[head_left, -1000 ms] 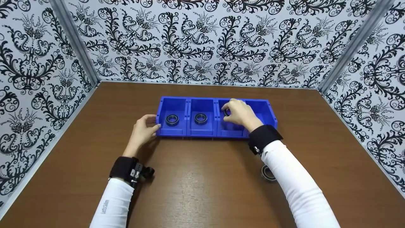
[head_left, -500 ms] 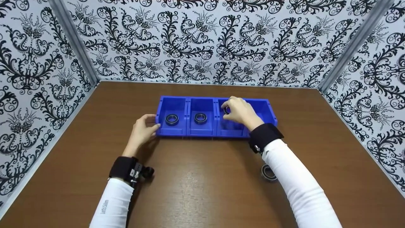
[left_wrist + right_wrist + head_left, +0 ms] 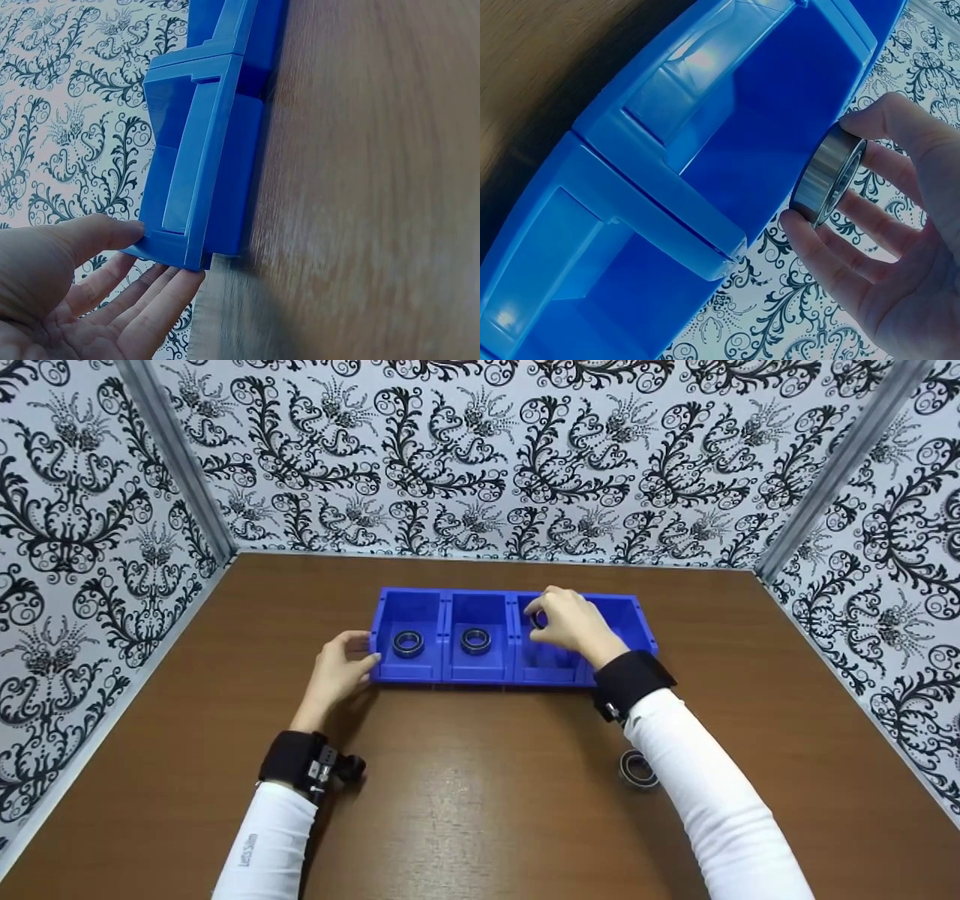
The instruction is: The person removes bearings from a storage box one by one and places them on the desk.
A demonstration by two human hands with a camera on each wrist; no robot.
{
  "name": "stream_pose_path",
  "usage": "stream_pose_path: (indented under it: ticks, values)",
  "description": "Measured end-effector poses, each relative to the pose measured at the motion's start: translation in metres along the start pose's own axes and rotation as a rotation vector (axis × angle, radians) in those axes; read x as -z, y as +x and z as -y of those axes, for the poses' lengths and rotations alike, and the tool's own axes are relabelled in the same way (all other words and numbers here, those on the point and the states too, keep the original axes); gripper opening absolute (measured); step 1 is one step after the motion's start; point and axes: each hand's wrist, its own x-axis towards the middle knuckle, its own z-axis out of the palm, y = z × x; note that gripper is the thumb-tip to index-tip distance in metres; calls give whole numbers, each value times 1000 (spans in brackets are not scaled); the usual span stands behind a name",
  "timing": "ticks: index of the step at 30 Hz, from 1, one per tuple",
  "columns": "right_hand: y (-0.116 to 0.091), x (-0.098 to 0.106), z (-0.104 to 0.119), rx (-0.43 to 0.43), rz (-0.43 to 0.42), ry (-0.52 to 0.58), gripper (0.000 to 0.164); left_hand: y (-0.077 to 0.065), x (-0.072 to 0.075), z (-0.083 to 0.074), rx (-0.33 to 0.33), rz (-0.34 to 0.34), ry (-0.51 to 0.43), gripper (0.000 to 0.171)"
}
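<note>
My left hand [image 3: 335, 671] grips the left end of a row of blue storage bins [image 3: 480, 681]. In the left wrist view, the thumb lies on the front corner and the fingers [image 3: 161, 307] are under the side. Over the third compartment from the left, my right hand [image 3: 571, 624] holds a steel ball bearing [image 3: 823, 176] between thumb and fingertips, tilted on its edge in the right wrist view. One bearing [image 3: 408, 654] lies flat in the leftmost compartment, and another bearing [image 3: 475, 651] lies in the second. My right hand and wrist partly hide the rightmost compartments.
Another bearing [image 3: 627, 769] lies on the brown table [image 3: 450, 795] beside my right forearm, which partly covers it. Patterned walls [image 3: 480, 457] enclose the table at the back and both sides. A black wrist strap with a camera [image 3: 349, 769] sits on my left wrist.
My right hand, still holding the bearing, has risen very slightly over the third compartment. The left hand and the bins have stayed in place.
</note>
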Motion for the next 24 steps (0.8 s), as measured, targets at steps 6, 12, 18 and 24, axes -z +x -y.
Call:
stream_pose_path:
  ticks: [6, 12, 18, 24]
  values:
    - [0, 2, 1, 3, 1, 7, 46, 1, 0, 0, 6, -3, 2, 46]
    - [-1, 4, 0, 5, 3, 6, 45, 0, 0, -1, 10, 2, -10, 46]
    - [-2, 6, 1, 11, -8, 9, 45, 0, -1, -1, 7, -4, -19, 46]
    - [-3, 8, 3, 20, -9, -3, 45, 0, -1, 1, -5, -6, -2, 46]
